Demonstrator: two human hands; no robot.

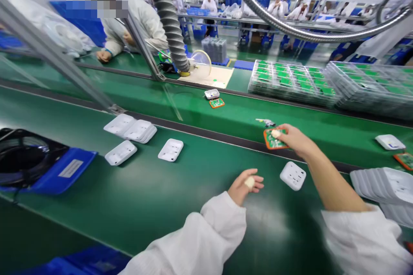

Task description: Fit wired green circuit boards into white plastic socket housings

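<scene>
My right hand (293,139) grips a green circuit board (270,141) with an orange rim, holding it over the near edge of the conveyor belt. A small silver-and-white part with a thin tail (266,122) lies on the belt just behind the board. My left hand (247,184) hangs over the green bench with its fingers apart and nothing in them. Cream finger cots cover a fingertip on each hand. Between my hands, nearer the right forearm, a white plastic housing (293,175) lies on the bench. Another white housing (171,150) lies farther left.
Stacked white housings (138,131) sit at left, more (387,187) at right. A white case (212,93) and an orange-rimmed board (216,103) are on the belt (238,114). Clear trays of boards (290,81) stand behind it. A black fan (29,154) is at left; a co-worker sits opposite.
</scene>
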